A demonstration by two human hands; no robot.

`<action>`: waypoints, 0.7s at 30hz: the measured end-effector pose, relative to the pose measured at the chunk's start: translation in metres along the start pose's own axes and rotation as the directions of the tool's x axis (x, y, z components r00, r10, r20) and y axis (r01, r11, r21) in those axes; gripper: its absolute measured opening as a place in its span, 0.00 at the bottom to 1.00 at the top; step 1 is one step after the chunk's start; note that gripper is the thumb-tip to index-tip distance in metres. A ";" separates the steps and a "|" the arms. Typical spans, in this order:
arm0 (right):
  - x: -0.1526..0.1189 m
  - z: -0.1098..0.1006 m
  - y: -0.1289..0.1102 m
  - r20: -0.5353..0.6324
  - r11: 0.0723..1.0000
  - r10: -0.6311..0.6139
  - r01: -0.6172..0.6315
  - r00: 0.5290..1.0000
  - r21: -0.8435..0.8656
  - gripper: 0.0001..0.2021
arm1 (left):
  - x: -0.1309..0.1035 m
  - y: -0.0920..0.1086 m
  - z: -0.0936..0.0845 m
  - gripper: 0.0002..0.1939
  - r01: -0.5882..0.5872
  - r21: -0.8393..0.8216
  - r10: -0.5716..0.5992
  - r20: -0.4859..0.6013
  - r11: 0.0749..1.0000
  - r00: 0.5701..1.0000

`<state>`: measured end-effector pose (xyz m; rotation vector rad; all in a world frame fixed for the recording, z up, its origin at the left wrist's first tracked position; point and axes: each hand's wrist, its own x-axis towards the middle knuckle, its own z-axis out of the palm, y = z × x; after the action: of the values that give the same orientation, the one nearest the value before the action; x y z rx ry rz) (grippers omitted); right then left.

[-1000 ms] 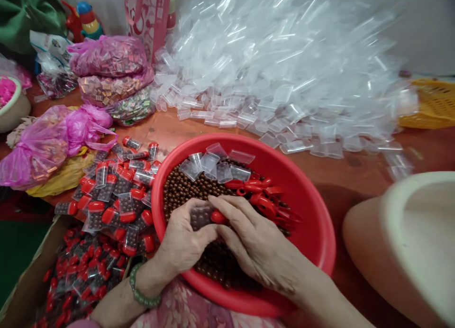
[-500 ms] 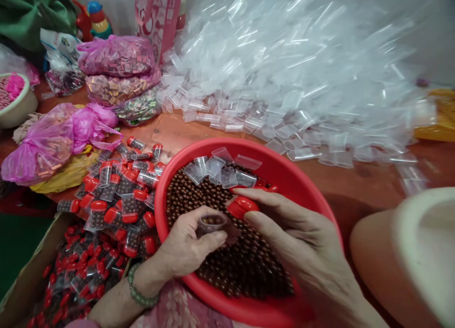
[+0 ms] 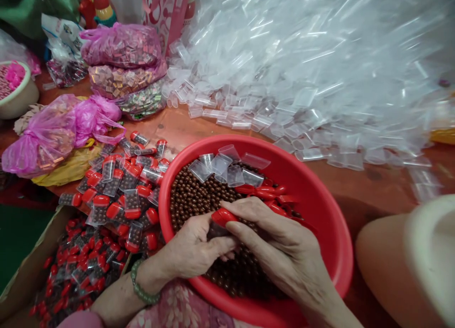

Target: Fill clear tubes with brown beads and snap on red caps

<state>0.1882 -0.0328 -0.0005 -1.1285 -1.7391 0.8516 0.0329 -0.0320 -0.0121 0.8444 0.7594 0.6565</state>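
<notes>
My left hand (image 3: 199, 247) is wrapped round a small clear plastic container (image 3: 215, 231) with dark contents. My right hand (image 3: 273, 228) pinches a red cap (image 3: 224, 216), which sits at the container's mouth; whether it is fully seated I cannot tell. Both hands are over a red basin (image 3: 309, 176) holding many small round brown balls (image 3: 192, 193). Several empty clear containers (image 3: 234, 175) lie on the balls toward the back. Loose red caps (image 3: 266, 193) lie in the basin beyond my right hand.
Red-capped filled containers (image 3: 131, 202) are heaped left of the basin, with more in a box (image 3: 35, 257) below. A large pile of empty clear containers (image 3: 302, 67) covers the back. Pink bags (image 3: 121, 48) are stacked at back left. A pale tub (image 3: 391, 242) stands at right.
My right hand has moved left and brought the red cap onto the mouth of the container in my left hand. The loose caps behind it now show more. The view has shifted slightly.
</notes>
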 end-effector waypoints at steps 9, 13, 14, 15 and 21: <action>0.003 -0.007 -0.008 0.051 0.982 -0.070 0.078 0.996 -0.174 0.12 | 0.000 0.001 -0.003 0.15 0.024 0.069 -0.025 0.015 0.997 1.000; -0.005 -0.005 -0.005 0.059 0.929 -0.138 0.150 0.989 -0.338 0.12 | 0.001 -0.001 -0.004 0.18 0.049 0.018 -0.050 0.042 0.999 0.998; -0.007 -0.004 -0.004 0.079 0.904 -0.166 0.184 0.983 -0.386 0.12 | 0.001 -0.001 -0.005 0.19 0.052 -0.002 -0.052 0.051 0.999 0.997; -0.009 -0.004 -0.003 0.110 0.874 -0.197 0.225 0.974 -0.431 0.14 | 0.001 -0.001 -0.005 0.20 0.053 -0.023 -0.052 0.055 0.998 0.997; -0.012 0.005 0.000 0.243 0.670 -0.309 0.392 0.919 -0.630 0.31 | 0.001 -0.004 -0.005 0.25 0.152 -0.240 -0.147 0.039 0.959 0.988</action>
<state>0.1861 -0.0441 -0.0064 -1.1240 -2.3615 0.0127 0.0306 -0.0311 -0.0177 0.5634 0.7012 0.5902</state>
